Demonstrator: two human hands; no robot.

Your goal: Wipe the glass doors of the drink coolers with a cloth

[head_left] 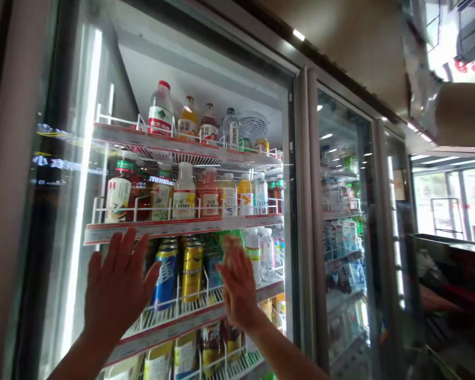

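Nearest to the camera are two bare hands, both raised before the large transparent glass door (206,63) of an upright, lit drinks cooler with grey metal frame (305,227). Left hand (116,287) is at 8 o'clock of the view, its back turned to the camera, its fingers stretched and spread apart. Right hand (239,282) is at 6 o'clock, fingers pointing upward; it is blurred, and I cannot tell whether it grips something. Whether either hand touches the glass, I also cannot tell.

Behind this door, at 3 o'clock from the left hand, stands a blue metal can (165,279). Beside it, between the hands, is a gold metal can (192,272). Both are upright on a white wire shelf (182,327).

Further out, near 9 o'clock of the view, is a vertical white strip light (81,195). Near 11 o'clock, on the top shelf, stands a clear plastic bottle with red cap (161,108). At 3 o'clock is a second, narrower-looking glass door (344,227).
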